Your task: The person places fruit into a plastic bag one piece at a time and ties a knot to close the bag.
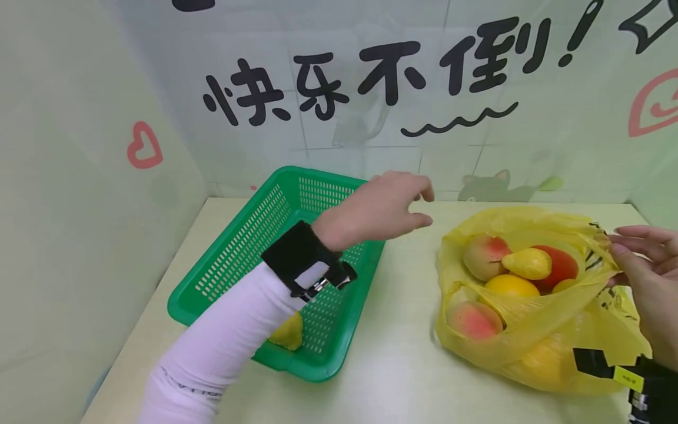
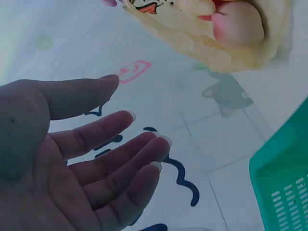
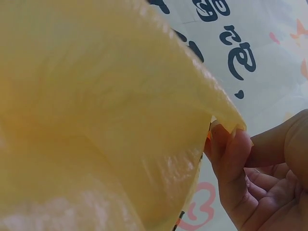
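My left hand (image 1: 381, 207) hangs in the air over the far right rim of the green basket (image 1: 352, 321), holding nothing. In the left wrist view its fingers (image 2: 130, 192) are loosely extended. Part of a yellow fruit (image 1: 288, 333) shows in the basket, half hidden by my forearm. To the right, my right hand (image 1: 648, 277) pinches the edge of a yellow plastic bag (image 1: 577, 330) between thumb and fingers, seen also in the right wrist view. Inside the bag lie peaches (image 1: 475, 321), a lemon (image 1: 528, 263), an orange (image 1: 511, 286) and a red fruit (image 1: 557, 268).
Basket and bag stand apart on a pale table (image 1: 402, 341). Behind them rises a wall covering (image 1: 339, 141) with black characters and a wavy line. Another pale wall (image 1: 95, 176) with a pink heart borders the left side.
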Demonstrator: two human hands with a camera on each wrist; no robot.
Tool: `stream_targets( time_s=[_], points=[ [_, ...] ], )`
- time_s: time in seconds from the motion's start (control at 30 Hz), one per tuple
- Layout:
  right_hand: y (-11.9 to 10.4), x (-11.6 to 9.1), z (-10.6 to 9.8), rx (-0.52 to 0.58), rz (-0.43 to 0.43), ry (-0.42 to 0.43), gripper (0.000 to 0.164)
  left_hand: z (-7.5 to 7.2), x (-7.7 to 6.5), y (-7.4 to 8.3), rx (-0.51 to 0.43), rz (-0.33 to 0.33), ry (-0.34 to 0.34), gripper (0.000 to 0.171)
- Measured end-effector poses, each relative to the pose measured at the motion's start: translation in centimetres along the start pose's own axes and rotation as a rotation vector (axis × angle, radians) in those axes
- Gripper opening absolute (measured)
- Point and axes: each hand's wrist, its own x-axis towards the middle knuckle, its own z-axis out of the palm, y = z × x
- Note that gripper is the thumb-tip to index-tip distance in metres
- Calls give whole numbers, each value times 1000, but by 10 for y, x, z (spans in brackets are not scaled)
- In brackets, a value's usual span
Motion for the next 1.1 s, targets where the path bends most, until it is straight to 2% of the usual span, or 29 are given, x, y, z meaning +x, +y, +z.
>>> stream_targets(
  time_s=[0.2, 0.43, 0.5, 0.57, 0.67, 0.8, 0.97, 1.1],
  points=[
    [0, 0, 1, 19, 8, -7, 34, -7, -16, -25, -7, -62, 23, 36],
    [-1, 2, 2, -29, 38, 10, 32, -10, -35, -52, 18, -130, 1, 38],
    [-2, 2, 3, -40, 37, 21, 30, -9, -41, -62, 33, -130, -15, 40],
    [-3, 1, 3, -31, 46, 22, 30, -7, -48, -73, 45, -122, -55, 40],
    [-3, 1, 4, -8, 59, 19, 30, -2, -63, -91, 59, -95, -151, 41],
    [-2, 1, 5, 1, 55, 11, 31, 5, -83, -108, 71, -104, -276, 42],
    [1, 2, 4, -12, 36, 6, 31, 16, -99, -118, 39, -141, -397, 44],
    [1, 2, 4, -18, 43, 16, 32, 26, -105, -117, 11, -182, -501, 49]
  ],
)
